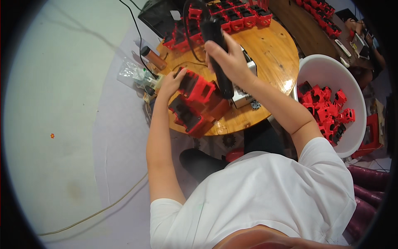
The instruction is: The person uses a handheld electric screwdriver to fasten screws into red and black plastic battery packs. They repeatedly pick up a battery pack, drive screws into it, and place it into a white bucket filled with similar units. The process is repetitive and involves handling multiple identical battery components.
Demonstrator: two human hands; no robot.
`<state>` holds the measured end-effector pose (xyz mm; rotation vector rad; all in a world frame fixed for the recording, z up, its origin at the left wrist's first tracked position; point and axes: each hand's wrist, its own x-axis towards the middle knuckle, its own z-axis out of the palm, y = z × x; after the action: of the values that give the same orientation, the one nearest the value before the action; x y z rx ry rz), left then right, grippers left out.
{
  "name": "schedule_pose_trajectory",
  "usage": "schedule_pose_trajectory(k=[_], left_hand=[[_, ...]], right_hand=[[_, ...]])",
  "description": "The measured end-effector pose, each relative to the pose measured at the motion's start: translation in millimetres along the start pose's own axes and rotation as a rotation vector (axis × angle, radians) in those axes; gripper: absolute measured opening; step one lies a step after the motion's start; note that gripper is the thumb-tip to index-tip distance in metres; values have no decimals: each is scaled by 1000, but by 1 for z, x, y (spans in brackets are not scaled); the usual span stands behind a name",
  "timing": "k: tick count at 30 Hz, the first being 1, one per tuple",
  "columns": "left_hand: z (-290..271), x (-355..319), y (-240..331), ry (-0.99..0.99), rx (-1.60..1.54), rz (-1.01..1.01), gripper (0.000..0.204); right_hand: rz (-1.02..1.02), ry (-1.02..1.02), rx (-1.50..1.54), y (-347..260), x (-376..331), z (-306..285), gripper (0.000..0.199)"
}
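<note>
My right hand [230, 58] is wrapped round a black cylindrical power screwdriver [224, 85] with a cord at its upper end. Its lower tip points down, just right of the red and black parts. My left hand [171, 84] grips the left edge of a red and black plastic part [196, 88], thumb on top. A second red and black part [187, 116] lies against it on the near side, at the edge of the round wooden table [280, 52]. Both parts look slightly blurred. Behind my right forearm sits a silver box [242, 97], partly hidden.
Rows of red and black parts [236, 18] stand at the table's far side. A white tub [360, 103] of similar parts stands at the right. A brown cylinder [154, 58] and a clear plastic bag [132, 71] are at the left. Another person's hand [354, 25] shows far right.
</note>
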<state>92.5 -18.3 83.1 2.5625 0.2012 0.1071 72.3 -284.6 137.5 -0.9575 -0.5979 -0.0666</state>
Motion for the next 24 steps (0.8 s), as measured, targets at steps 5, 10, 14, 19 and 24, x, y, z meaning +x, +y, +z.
schedule_pose_trajectory(k=[5,10,14,19,24], left_hand=[[-30,-56,-5,-640,-718,-300,56],[-17,-95,22,-762,-251,-151,47],[-11,-80,27,-845,-87,-213,50],[-13,-73,21,-980,-448,-90,44],[-24,-52,31,-896,-374,-169,44]], right_hand=[[308,-58,-100,29,-42,-1,29],[344,-51,-346,93,-78,-14,57],[258,-8,-415,112,-84,-17,59],[123,21,-484,134,-86,-14,62],[193,51,-506,129,-83,-15,60]])
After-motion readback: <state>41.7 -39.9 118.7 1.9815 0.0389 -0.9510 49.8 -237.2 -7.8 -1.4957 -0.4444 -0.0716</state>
